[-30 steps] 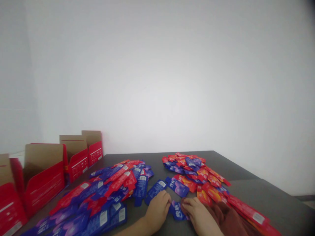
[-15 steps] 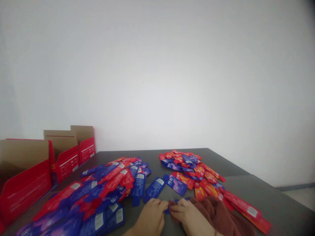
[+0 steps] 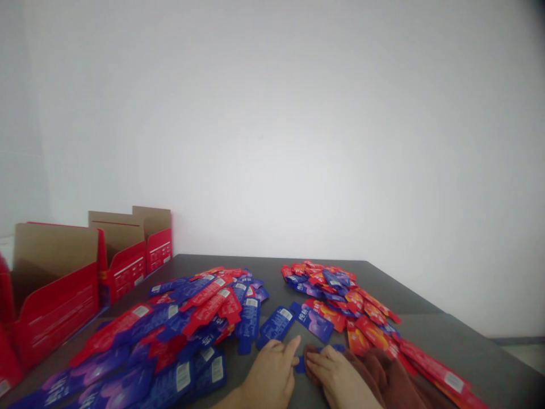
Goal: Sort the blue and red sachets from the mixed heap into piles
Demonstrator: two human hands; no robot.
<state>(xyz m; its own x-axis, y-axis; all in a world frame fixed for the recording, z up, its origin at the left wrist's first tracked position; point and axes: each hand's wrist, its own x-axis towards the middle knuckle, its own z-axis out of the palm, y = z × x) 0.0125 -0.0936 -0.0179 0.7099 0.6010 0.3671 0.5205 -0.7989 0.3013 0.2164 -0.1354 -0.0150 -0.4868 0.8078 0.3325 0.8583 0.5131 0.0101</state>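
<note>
A blue pouch (image 3: 300, 365) lies on the dark table between my hands, mostly hidden under the right one. My left hand (image 3: 272, 372) steadies its left end with the thumb, while the index finger points forward, raised. Bunched fingers of my right hand (image 3: 332, 372) press a brown cloth (image 3: 378, 369) onto the pouch; the rest of the cloth trails off to the right. Just ahead lie a blue pouch with a barcode (image 3: 276, 325) and a blue-purple pouch (image 3: 314, 324), front side up.
A large heap of red and blue pouches (image 3: 170, 329) spreads over the left of the table (image 3: 272, 270). Another heap (image 3: 327, 284) sits at the back right, with long red packs (image 3: 434, 366) nearer. Several open red cartons (image 3: 59, 307) line the left edge.
My right hand has moved the cloth over the blue pouch, covering most of its front. My left index finger has stretched out. The camera view has shifted left and back.
</note>
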